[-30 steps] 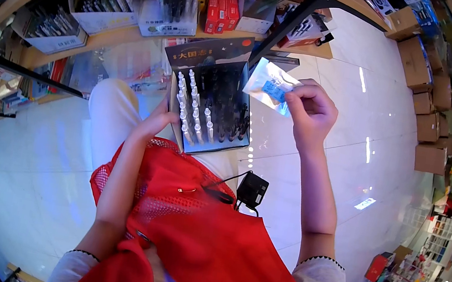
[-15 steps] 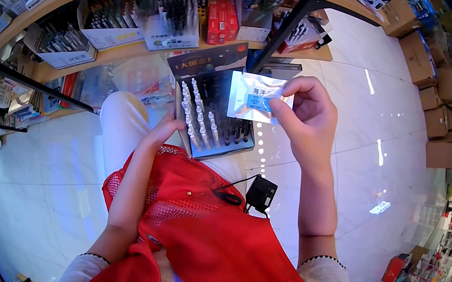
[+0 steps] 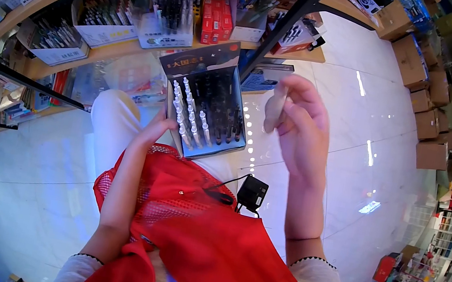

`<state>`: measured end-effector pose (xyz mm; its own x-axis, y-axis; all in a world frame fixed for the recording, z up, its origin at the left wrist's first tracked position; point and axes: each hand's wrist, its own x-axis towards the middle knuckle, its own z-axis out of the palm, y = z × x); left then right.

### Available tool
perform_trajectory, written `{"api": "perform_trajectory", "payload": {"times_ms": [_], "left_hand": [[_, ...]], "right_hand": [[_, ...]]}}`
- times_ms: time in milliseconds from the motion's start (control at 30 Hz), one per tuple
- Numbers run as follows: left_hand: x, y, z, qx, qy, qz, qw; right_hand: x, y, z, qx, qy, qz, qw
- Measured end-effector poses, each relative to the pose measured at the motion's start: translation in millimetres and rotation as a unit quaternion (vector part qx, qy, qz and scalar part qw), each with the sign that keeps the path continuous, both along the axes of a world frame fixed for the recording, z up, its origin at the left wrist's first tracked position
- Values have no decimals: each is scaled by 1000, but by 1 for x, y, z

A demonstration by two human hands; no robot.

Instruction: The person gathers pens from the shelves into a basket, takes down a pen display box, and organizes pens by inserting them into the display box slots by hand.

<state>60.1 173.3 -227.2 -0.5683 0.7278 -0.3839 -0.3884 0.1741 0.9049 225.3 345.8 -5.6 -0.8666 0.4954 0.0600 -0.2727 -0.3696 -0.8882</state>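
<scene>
My left hand (image 3: 157,129) grips the left side of an open display box (image 3: 213,150), which rests tilted by my knee. White-capped pens (image 3: 190,112) stand in rows in its left part, and dark pens (image 3: 223,119) stand in its right part. To the right of the box, my right hand (image 3: 303,115) pinches a small packet (image 3: 275,107) between thumb and fingers. The packet is seen nearly edge-on and slightly blurred, so its print cannot be read.
Wooden shelves (image 3: 39,67) with pen boxes (image 3: 167,31) and red cartons (image 3: 217,20) run across the top left. A black shelf post (image 3: 285,27) rises beyond the box. A small black device (image 3: 252,193) with a cable hangs near my lap. Cardboard boxes (image 3: 432,155) line the right.
The packet was over the box's right side half a second ago with its print facing me. It has since moved right, off the box, and turned edge-on in my right hand.
</scene>
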Motion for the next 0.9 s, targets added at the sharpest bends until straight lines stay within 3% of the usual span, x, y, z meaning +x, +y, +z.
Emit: {"api": "perform_trajectory", "payload": {"times_ms": [67,133,267,300,433,500,667,800,900], "left_hand": [[0,2,2,5,0,-8,1000],[-1,2,3,18,-9,-24,999],[-14,-3,-48,-13,-6,-45,999],[-8,-2,-38,23,40,-8,999],[-7,-6,-14,-43,-7,-40,998],[-10,-6,-25,-19,-3,-35,999],[-16,-3,-45,5,46,-47,998],[-8,4,-10,30,27,-56,998],[-5,3,0,48,24,-50,997]], "right_hand": [[-2,0,-10,-175,80,85,978],[-8,-10,-17,-356,164,189,900],[-18,-49,16,-307,250,313,863],[-19,-62,26,-286,268,333,858],[-23,-105,46,-241,317,384,833],[-26,-112,50,-238,319,389,831],[-25,-97,39,-284,234,327,870],[-36,-67,31,-444,96,173,874],[-60,-39,-2,-363,145,200,899]]}}
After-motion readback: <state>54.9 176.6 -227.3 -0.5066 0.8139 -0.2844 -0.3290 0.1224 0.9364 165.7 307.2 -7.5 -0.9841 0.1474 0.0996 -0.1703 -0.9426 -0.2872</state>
